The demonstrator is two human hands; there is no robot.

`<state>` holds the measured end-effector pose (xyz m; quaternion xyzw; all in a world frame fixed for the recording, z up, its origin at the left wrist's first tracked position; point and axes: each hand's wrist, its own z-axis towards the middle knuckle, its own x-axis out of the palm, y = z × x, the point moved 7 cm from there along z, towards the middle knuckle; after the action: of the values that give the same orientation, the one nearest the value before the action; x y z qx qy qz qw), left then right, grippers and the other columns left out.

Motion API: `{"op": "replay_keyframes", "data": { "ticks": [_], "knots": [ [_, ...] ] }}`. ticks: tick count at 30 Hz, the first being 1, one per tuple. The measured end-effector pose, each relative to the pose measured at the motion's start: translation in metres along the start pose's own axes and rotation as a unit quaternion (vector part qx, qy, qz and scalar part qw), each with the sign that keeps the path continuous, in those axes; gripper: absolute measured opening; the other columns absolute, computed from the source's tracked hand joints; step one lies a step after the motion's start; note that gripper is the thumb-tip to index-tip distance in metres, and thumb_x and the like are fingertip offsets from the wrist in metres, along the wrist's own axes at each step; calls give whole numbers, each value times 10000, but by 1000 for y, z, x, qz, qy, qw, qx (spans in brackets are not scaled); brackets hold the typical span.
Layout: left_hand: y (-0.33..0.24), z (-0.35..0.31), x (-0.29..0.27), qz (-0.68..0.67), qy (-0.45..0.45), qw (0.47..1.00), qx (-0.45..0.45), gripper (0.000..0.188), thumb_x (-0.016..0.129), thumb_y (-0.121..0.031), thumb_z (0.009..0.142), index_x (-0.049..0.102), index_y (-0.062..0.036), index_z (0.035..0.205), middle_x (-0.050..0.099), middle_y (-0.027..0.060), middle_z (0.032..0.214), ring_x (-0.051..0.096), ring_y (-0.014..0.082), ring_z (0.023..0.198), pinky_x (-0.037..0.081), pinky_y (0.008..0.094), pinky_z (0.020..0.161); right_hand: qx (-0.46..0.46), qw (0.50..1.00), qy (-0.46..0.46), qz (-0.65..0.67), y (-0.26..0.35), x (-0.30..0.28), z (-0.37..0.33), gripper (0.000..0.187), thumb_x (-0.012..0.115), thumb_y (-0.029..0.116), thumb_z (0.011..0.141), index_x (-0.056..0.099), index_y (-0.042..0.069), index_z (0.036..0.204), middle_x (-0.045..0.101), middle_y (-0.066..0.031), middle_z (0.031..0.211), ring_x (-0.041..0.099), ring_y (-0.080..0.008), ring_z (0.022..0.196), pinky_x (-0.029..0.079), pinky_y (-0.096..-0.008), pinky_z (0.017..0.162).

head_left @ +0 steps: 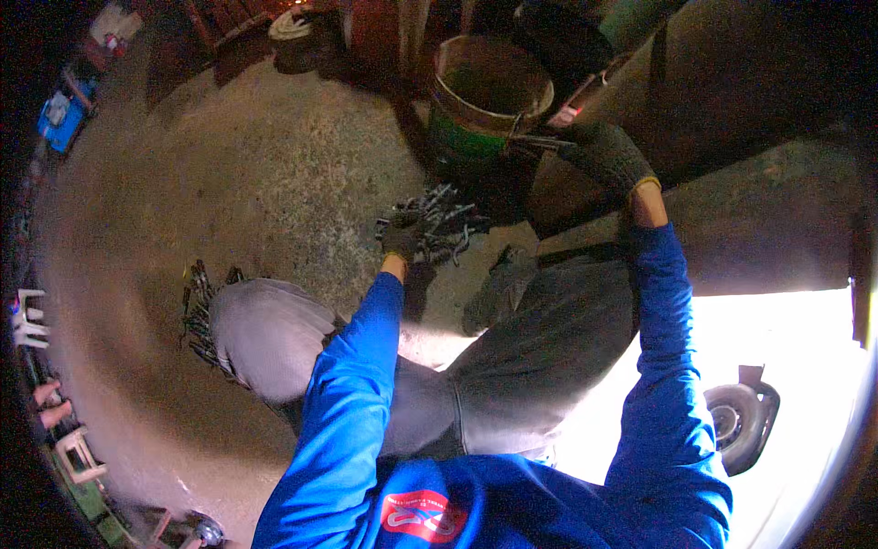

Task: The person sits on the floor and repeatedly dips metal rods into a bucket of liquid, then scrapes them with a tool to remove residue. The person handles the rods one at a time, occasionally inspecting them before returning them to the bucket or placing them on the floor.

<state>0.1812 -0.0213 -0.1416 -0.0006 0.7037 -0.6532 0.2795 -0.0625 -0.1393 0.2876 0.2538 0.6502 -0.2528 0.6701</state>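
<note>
My left hand point(403, 236), in a dark glove with a yellow cuff, reaches down onto a loose pile of short dark metal pieces point(450, 220) on the floor. Its fingers blend into the pile, so their grip is hidden. In a matching glove, my right hand point(611, 156) is closed around a pair of slim metal tongs point(541, 142). Their tips point left, close to the outer wall of a worn green bucket point(448, 114). Just above the tongs, a small spot glows red-orange point(566, 115); its kind is unclear.
Another heap of dark metal pieces point(198, 316) lies beside my left knee. At the far left stand a blue container point(60, 122) and a white plastic chair point(30, 317). A wheel point(734, 423) shows in bright light at right. Dark machinery borders the upper right.
</note>
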Motion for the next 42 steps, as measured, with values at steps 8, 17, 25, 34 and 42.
{"op": "replay_keyframes", "data": {
  "ticks": [8,17,25,34,42],
  "knots": [
    [49,-46,15,-251,-3,935,-252,388,786,-148,651,666,-53,1007,678,83,963,614,222,836,500,356,742,-62,983,166,50,-11,41,-5,473,601,281,837,532,41,1239,519,-168,1282,514,-307,1163,382,-388,1006],
    [30,-46,27,-80,57,966,-241,371,770,-209,677,672,-54,1000,685,94,941,631,214,782,501,346,712,-112,969,-150,-164,-89,104,-3,343,619,297,808,664,75,1065,532,-173,1274,424,-328,1240,297,-376,1074],
    [16,-65,38,94,72,971,-208,477,732,-319,704,650,-81,1109,663,124,1076,633,258,935,488,363,792,-51,998,24,-39,-4,50,-23,333,597,253,801,662,90,1084,634,-164,1081,589,-316,1005,424,-373,945],
    [-13,-27,26,22,-34,998,-49,529,711,-207,638,613,-34,1128,622,201,1095,564,374,1043,436,404,910,-98,994,44,-9,-19,68,-6,333,571,223,820,645,77,1111,654,-156,1013,627,-299,906,461,-372,866],
    [-28,-27,-17,110,12,988,-103,463,689,-277,692,632,-31,1080,610,211,1115,551,402,1056,431,430,934,-155,985,57,43,-6,98,24,318,556,220,838,643,76,1109,650,-153,986,621,-283,876,464,-369,822]
  ]
}}
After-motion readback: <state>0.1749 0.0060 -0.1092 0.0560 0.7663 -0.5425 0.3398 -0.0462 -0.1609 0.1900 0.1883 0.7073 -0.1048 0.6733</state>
